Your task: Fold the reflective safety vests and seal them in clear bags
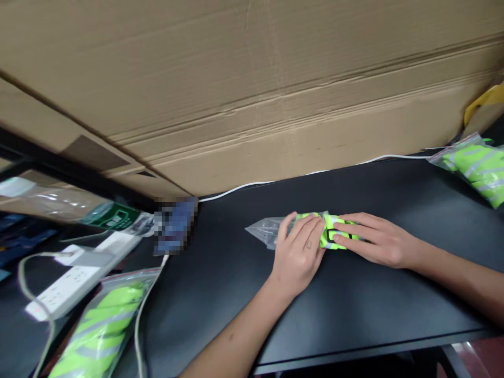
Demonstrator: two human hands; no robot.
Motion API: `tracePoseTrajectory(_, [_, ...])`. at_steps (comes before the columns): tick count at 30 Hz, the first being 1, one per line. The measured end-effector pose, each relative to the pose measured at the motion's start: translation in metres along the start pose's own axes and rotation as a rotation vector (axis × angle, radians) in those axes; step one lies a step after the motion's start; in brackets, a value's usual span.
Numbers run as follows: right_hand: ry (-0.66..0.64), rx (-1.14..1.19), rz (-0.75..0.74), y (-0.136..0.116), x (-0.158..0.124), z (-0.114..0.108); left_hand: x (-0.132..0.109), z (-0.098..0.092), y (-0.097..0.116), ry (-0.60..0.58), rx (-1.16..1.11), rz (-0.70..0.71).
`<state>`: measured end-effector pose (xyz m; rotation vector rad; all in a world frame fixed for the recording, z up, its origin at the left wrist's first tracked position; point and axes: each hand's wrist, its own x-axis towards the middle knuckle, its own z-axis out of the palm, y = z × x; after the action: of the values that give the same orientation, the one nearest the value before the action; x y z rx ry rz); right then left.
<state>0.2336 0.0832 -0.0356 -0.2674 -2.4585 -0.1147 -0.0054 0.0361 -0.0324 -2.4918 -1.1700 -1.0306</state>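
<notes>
A folded neon yellow-green reflective vest [328, 242] with silver bands and a black buckle lies on the dark table, partly inside a clear plastic bag [264, 231]. My left hand [301, 247] curls over the bag and the part of the vest within it, fingers bent. The bag's pointed end sticks out flat to the left of that hand. On the vest's right end rests my right hand [380, 240], its fingers closed over the fabric beside the buckle. Both palms hide some of the vest.
Another bagged neon vest [106, 325] lies at the lower left, by a white power strip [84, 273] with cables. A further bagged vest [478, 165] is at the right. A plastic bottle [63, 202] and a pixelated phone-like item [175, 226] lie left. Cardboard [252, 105] stands behind.
</notes>
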Motion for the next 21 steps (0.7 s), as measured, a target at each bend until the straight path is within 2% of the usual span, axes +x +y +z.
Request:
tracePoseTrajectory(3, [0.031,-0.055,-0.031,-0.007,0.009,0.0,0.002,-0.001,0.003,0.019,-0.029,0.035])
tracePoseTrajectory(7, [0.068,-0.072,0.009,-0.011,0.016,0.006,0.005,0.003,0.004,0.06,-0.081,0.053])
tracePoseTrajectory(13, [0.118,0.136,0.223,0.0,0.009,0.016,0.008,0.006,-0.001,0.036,-0.125,0.076])
tracePoseTrajectory(16, [0.044,0.223,0.164,0.002,0.005,0.015,0.006,0.005,-0.005,-0.014,-0.152,0.074])
tracePoseTrajectory(18, [-0.061,0.28,0.149,0.002,0.001,0.011,0.003,0.004,-0.008,-0.035,-0.163,0.063])
tracePoseTrajectory(21, [-0.167,0.312,0.228,0.0,-0.005,0.006,0.0,0.005,-0.01,-0.018,-0.186,0.05])
